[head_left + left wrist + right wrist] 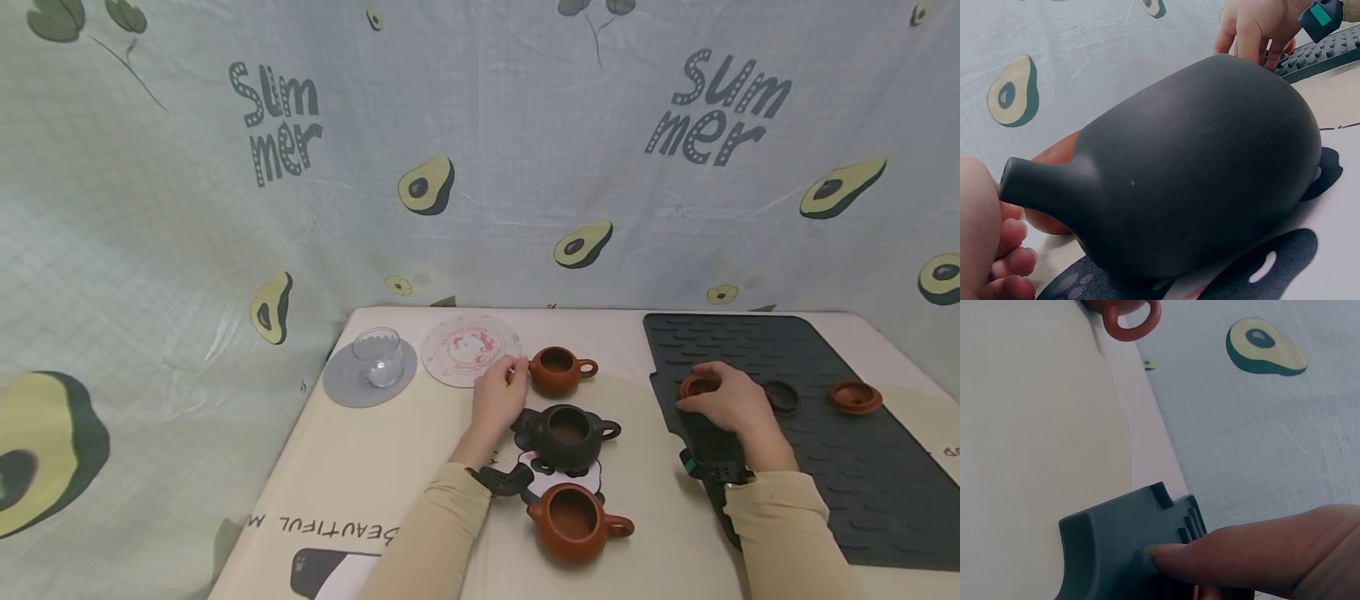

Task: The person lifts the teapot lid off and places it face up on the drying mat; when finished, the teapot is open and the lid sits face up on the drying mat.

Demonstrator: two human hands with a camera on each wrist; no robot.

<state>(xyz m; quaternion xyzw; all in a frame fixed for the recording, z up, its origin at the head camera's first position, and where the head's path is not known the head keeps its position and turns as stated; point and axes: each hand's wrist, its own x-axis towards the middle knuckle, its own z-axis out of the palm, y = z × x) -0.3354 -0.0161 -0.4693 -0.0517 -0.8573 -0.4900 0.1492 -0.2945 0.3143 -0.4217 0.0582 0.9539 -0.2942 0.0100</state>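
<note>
Altogether three teapots [562, 371], three lids [855, 397], one glass [377, 357]

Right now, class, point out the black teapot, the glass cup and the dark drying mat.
black teapot [567, 435], head view: rim of its open top.
glass cup [377, 357], head view: its clear side wall.
dark drying mat [862, 475], head view: bare ribbed surface, lower right.

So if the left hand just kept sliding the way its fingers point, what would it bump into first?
Most likely the small brown teapot. The left hand points away from the person, fingertips right at its spout side; whether they already touch it is unclear. The pink-printed round mat lies just to the left.
</note>
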